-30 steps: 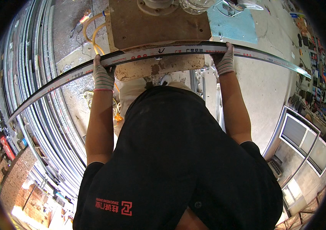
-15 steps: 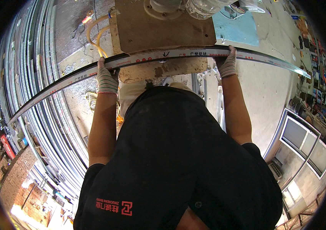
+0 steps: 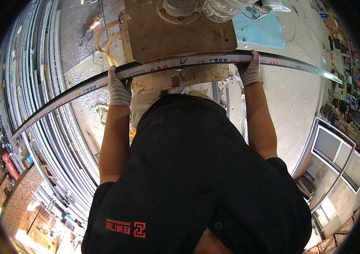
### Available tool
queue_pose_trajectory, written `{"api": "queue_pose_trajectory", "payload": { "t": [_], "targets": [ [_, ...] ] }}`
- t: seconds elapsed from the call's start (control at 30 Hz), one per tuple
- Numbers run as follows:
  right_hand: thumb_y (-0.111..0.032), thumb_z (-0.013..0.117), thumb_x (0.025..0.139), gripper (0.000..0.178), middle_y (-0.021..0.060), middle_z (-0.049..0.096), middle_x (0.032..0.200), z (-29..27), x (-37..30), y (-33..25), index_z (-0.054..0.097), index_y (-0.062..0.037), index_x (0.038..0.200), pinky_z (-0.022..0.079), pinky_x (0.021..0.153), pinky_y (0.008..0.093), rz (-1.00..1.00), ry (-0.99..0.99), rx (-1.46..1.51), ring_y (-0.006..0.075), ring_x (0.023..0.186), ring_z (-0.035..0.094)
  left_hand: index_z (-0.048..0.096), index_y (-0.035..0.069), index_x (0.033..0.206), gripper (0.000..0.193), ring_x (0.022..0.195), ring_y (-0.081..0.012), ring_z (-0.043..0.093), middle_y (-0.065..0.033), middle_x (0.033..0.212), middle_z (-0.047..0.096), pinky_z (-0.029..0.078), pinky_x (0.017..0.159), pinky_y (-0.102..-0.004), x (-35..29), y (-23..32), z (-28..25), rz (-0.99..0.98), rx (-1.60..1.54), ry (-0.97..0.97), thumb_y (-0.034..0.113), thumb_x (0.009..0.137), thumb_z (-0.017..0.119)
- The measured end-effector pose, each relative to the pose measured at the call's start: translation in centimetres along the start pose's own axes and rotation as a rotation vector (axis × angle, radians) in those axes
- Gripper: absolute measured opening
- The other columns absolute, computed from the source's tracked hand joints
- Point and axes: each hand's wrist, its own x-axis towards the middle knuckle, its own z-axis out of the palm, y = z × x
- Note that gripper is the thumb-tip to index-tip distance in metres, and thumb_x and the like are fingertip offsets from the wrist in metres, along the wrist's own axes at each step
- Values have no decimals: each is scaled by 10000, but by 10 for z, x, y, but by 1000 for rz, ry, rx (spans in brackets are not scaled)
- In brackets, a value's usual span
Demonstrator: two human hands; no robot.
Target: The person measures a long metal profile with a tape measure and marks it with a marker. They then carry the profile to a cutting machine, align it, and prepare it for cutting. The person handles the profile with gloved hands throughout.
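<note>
A long, film-covered metal profile (image 3: 175,63) runs across in front of me, bending to both sides in the fisheye picture. My left hand (image 3: 119,88), in a striped knit glove, is closed around it left of the middle, thumb on top. On the right, my gloved right hand (image 3: 250,71) grips the same profile, its thumb over the upper edge. The fingers of both hands are mostly hidden beneath. Between my hands, the profile lies along the near edge of a brown machine plate (image 3: 180,40); whether it touches the plate I cannot tell.
Many long metal profiles (image 3: 40,84) are stacked at the left. A yellow hose (image 3: 99,40) curls beside the machine plate. Clear plastic wrapping (image 3: 224,10) sits at the far side near a light blue sheet (image 3: 259,31). A framed window (image 3: 339,154) stands at the right.
My left hand and the profile's left end have shifted very slightly to the right. Both hands keep their grip on the profile.
</note>
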Motion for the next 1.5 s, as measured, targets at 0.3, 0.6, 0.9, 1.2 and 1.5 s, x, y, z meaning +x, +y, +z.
{"api": "queue_pose_trajectory", "payload": {
  "t": [0.3, 0.6, 0.9, 1.2, 1.5],
  "targets": [
    [-493, 632, 841, 503, 130, 653, 1028, -3, 6, 1, 580, -79, 1121, 551, 742, 462, 22, 49, -84, 303, 893, 645, 634, 108, 1015, 437, 840, -214, 606, -49, 846, 607, 550, 778, -394, 1, 0, -1, -2, 30, -20, 509, 857, 708],
    [-491, 630, 828, 490, 123, 641, 1074, 5, -4, 1, 589, -104, 1126, 522, 839, 510, 15, -48, -17, 328, 966, 615, 616, 120, 1025, 425, 820, -210, 561, -50, 870, 558, 544, 772, -391, 12, -6, -4, -11, -38, -22, 481, 842, 744],
    [-484, 618, 857, 449, 133, 662, 1079, 2, 5, 1, 604, -109, 1104, 542, 838, 528, 19, 36, -23, 338, 976, 643, 629, 126, 962, 436, 809, -217, 596, -60, 852, 642, 528, 754, -388, 5, -6, -1, 6, 32, 66, 534, 838, 722],
    [-519, 632, 835, 512, 123, 648, 1094, -2, 9, 2, 582, -116, 1148, 538, 798, 512, 44, 29, -28, 330, 962, 632, 632, 142, 982, 419, 813, -207, 598, -47, 861, 625, 528, 736, -371, 3, -6, -1, 21, 42, 50, 529, 847, 721],
    [-591, 666, 814, 568, 112, 670, 1056, -9, 8, 3, 601, -126, 1133, 564, 783, 502, 64, -9, -90, 310, 941, 654, 633, 137, 1065, 452, 826, -220, 621, -64, 906, 664, 544, 772, -382, 6, -5, -4, -28, 62, 72, 521, 849, 732]
  ]
}}
